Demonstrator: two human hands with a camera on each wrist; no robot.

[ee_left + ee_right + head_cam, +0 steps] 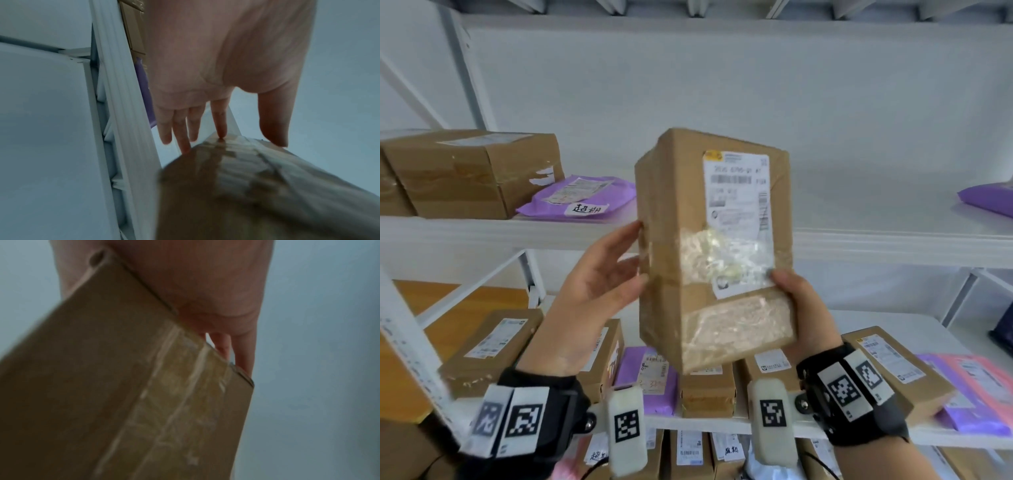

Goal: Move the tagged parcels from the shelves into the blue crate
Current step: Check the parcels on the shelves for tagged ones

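White shelves (859,246) back one cardboard parcel (709,246), right hand (803,308) gripping it, left hand (599,284) fingers straight against it.

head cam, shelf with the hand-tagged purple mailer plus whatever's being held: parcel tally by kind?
held cardboard box: 1
shelf cardboard boxes: 2 (the left one is cut off by the frame edge)
purple mailers: 2
Total: 5

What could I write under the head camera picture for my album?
Two hands, the right hand gripping and the left hand steadying, hold a taped cardboard box upright before white shelves of parcels.
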